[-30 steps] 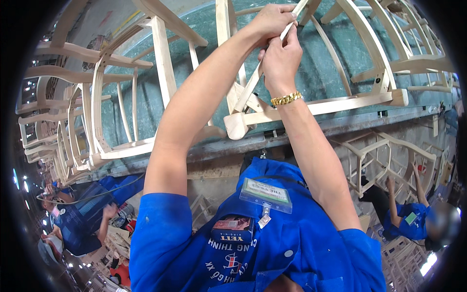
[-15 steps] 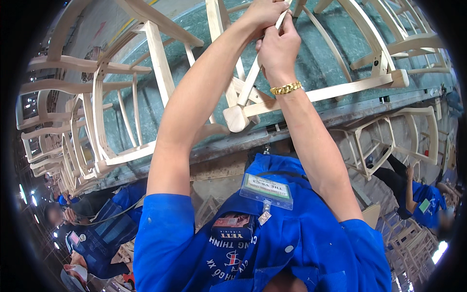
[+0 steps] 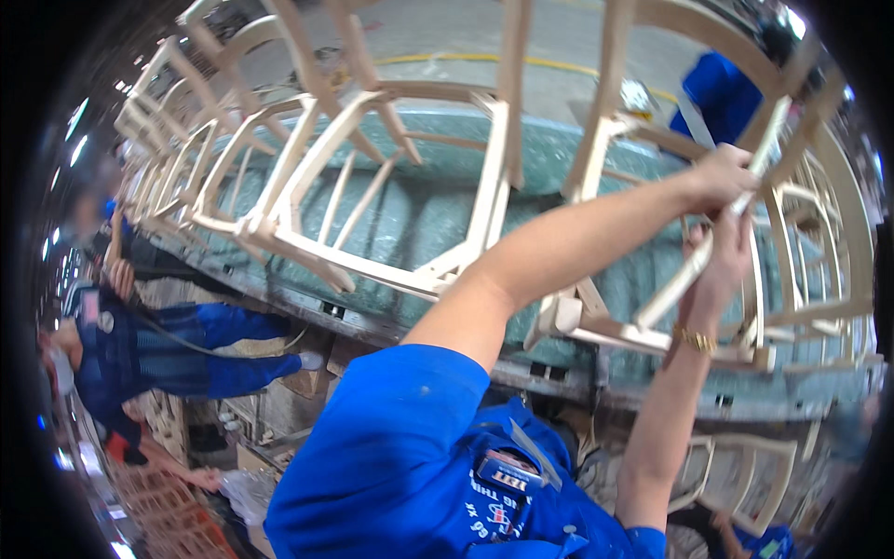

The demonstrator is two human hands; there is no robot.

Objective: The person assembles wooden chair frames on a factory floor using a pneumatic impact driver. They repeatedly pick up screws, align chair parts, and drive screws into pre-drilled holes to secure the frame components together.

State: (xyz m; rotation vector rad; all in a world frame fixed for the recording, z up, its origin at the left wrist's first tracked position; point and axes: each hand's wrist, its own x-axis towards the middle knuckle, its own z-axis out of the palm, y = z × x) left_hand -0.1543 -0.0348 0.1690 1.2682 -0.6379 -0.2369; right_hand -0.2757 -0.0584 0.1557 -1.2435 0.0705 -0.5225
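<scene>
My left hand (image 3: 723,177) is closed around a long pale wooden bar (image 3: 678,284) among the chair parts at the right. Just below it, my right hand (image 3: 728,244) grips the same bar, with a gold chain bracelet on that wrist. The bar slants from lower left to upper right, its lower end near the rail of a bare wooden chair frame (image 3: 610,334). Whether the bar is joined to that frame, I cannot tell. My fingers partly hide its middle, and motion blurs them.
More unfinished chair frames (image 3: 372,270) stand along the green-topped bench (image 3: 410,238), left and right. The bench's metal edge (image 3: 363,321) runs in front of me. A co-worker in blue (image 3: 186,349) is at the left; another person (image 3: 722,98) is beyond the bench.
The view has swung, so more of the bench's left side shows. Both hands now appear farther right and lower in the picture, still on the bar.
</scene>
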